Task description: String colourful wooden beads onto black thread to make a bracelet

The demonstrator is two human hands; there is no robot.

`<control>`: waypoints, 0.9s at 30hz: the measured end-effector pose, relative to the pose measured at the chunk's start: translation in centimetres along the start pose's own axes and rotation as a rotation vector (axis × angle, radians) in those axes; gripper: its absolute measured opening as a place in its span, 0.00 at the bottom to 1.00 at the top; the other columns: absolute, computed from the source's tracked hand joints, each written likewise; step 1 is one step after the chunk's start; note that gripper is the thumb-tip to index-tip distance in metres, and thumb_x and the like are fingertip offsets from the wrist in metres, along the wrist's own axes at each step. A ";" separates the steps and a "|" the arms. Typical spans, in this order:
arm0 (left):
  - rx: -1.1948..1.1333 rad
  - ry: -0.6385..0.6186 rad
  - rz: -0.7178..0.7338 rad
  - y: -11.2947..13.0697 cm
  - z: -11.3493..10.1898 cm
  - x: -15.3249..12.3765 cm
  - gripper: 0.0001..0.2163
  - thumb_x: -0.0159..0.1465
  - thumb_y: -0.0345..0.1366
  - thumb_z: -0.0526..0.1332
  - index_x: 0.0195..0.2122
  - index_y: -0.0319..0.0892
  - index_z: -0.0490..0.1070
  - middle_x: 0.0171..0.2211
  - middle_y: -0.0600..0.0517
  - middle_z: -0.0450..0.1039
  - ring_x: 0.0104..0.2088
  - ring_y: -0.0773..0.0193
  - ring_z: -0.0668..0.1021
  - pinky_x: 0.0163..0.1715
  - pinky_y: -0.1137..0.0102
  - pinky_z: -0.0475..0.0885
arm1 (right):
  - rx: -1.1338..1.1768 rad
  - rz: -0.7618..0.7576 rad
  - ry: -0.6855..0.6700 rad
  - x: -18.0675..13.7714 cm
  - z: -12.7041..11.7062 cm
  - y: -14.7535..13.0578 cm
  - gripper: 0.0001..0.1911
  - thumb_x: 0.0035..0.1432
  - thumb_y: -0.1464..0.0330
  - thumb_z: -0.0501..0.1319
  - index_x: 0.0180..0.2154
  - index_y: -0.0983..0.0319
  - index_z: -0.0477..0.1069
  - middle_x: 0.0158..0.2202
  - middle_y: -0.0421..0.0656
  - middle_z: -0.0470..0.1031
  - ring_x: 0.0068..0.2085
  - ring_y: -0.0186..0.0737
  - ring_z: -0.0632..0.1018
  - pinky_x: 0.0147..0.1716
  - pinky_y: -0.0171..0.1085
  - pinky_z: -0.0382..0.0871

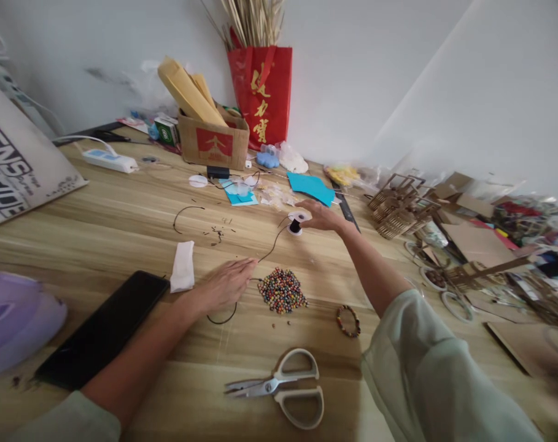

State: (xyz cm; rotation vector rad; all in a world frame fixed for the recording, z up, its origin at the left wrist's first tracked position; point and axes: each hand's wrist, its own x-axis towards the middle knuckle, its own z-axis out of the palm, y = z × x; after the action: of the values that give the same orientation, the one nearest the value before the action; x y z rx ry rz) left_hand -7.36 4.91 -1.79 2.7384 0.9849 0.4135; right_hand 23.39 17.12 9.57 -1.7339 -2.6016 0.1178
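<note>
On the wooden worktop [122, 227], a thin black cord [268, 248] runs from the left hand [228, 285], which lies flat with fingers together pinning it down, to a small white spool [297, 222] that the right hand [322, 216] pinches. It looks light and floppy; best held near its end, beside the heap of coloured beads [282, 290]

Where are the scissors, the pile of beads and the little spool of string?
scissors [283, 388]: head view, on the upper handle ring.
pile of beads [282, 290]: head view, middle of the heap.
spool [296, 224]: head view, on its dark core.
</note>
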 end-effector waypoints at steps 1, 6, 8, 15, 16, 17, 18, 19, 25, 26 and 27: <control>-0.018 -0.008 -0.005 0.0 -0.3 0.0 0.21 0.69 0.32 0.45 0.62 0.35 0.59 0.62 0.39 0.63 0.62 0.57 0.67 0.61 0.61 0.62 | 0.017 -0.012 -0.001 -0.4 -0.2 0.0 0.31 0.56 0.67 0.64 0.60 0.62 0.62 0.61 0.49 0.65 0.59 0.47 0.68 0.57 0.41 0.62; -0.061 -0.077 -0.020 0.4 -2.4 -0.3 0.17 0.68 0.31 0.47 0.55 0.39 0.67 0.57 0.43 0.70 0.57 0.56 0.72 0.58 0.61 0.65 | 0.133 -0.094 0.025 -3.7 1.1 -1.5 0.19 0.61 0.66 0.60 0.53 0.60 0.70 0.53 0.47 0.74 0.52 0.47 0.75 0.51 0.43 0.68; -0.087 -0.097 -0.037 0.6 -3.1 -0.6 0.16 0.68 0.31 0.47 0.52 0.40 0.68 0.54 0.44 0.73 0.55 0.56 0.74 0.56 0.62 0.66 | 0.234 -0.132 0.114 -5.6 2.2 -2.7 0.17 0.61 0.68 0.59 0.53 0.61 0.70 0.52 0.48 0.74 0.51 0.46 0.75 0.51 0.44 0.69; -0.363 -0.175 -0.141 0.4 -6.1 -1.3 0.12 0.69 0.40 0.49 0.39 0.43 0.69 0.40 0.48 0.77 0.42 0.57 0.78 0.43 0.67 0.69 | 0.365 -0.387 0.203 -11.9 5.2 -9.1 0.12 0.65 0.70 0.56 0.50 0.62 0.71 0.47 0.50 0.75 0.49 0.46 0.75 0.49 0.47 0.71; -0.408 -0.181 -0.160 0.4 -6.7 -1.3 0.12 0.69 0.42 0.50 0.37 0.42 0.68 0.39 0.48 0.77 0.41 0.57 0.78 0.43 0.66 0.69 | 0.389 -0.412 0.198 -12.4 5.5 -9.9 0.12 0.66 0.71 0.55 0.50 0.62 0.70 0.46 0.50 0.75 0.49 0.45 0.75 0.49 0.47 0.71; -0.462 -0.183 -0.179 0.4 -7.3 -1.2 0.12 0.69 0.43 0.51 0.36 0.42 0.68 0.39 0.48 0.77 0.41 0.57 0.78 0.43 0.66 0.70 | 0.416 -0.427 0.207 -12.9 5.8 -10.6 0.12 0.66 0.71 0.54 0.50 0.62 0.70 0.46 0.50 0.75 0.50 0.45 0.75 0.49 0.46 0.72; -0.530 -0.187 -0.203 0.5 -7.8 -1.1 0.12 0.68 0.44 0.52 0.35 0.42 0.67 0.39 0.48 0.77 0.42 0.57 0.77 0.43 0.66 0.70 | 0.440 -0.443 0.220 -13.3 6.1 -11.2 0.12 0.67 0.71 0.54 0.49 0.62 0.70 0.46 0.51 0.75 0.50 0.45 0.74 0.49 0.45 0.72; -0.611 -0.186 -0.227 0.6 -8.3 -1.0 0.12 0.68 0.45 0.53 0.35 0.42 0.67 0.41 0.48 0.77 0.44 0.57 0.77 0.45 0.66 0.70 | 0.465 -0.450 0.244 -13.6 6.4 -11.7 0.12 0.67 0.72 0.54 0.48 0.62 0.71 0.46 0.51 0.75 0.50 0.45 0.74 0.49 0.45 0.72; -0.860 -0.097 -0.249 2.0 -8.2 0.0 0.12 0.64 0.43 0.58 0.34 0.39 0.70 0.38 0.48 0.78 0.40 0.60 0.77 0.41 0.69 0.70 | 0.629 -0.402 0.406 -15.5 8.3 -12.9 0.10 0.66 0.69 0.55 0.48 0.61 0.69 0.44 0.51 0.74 0.48 0.45 0.74 0.48 0.45 0.72; -0.866 -0.105 -0.237 2.3 -7.8 0.3 0.12 0.64 0.43 0.57 0.33 0.38 0.71 0.36 0.48 0.78 0.37 0.61 0.77 0.39 0.69 0.69 | 0.654 -0.381 0.427 -15.8 8.7 -12.9 0.10 0.66 0.68 0.56 0.48 0.61 0.68 0.43 0.50 0.74 0.47 0.45 0.75 0.47 0.44 0.72; -0.878 -0.125 -0.218 2.7 -7.3 0.6 0.12 0.64 0.42 0.57 0.32 0.38 0.71 0.33 0.49 0.78 0.35 0.63 0.76 0.37 0.70 0.69 | 0.674 -0.357 0.451 -16.1 9.1 -12.9 0.09 0.66 0.67 0.57 0.47 0.61 0.68 0.42 0.50 0.74 0.45 0.44 0.75 0.45 0.44 0.72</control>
State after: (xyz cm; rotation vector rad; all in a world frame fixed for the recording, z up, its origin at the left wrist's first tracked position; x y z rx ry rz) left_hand -7.69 3.94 5.93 1.8296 0.7954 0.4806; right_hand 17.19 -3.17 1.93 -0.9300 -2.1332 0.4684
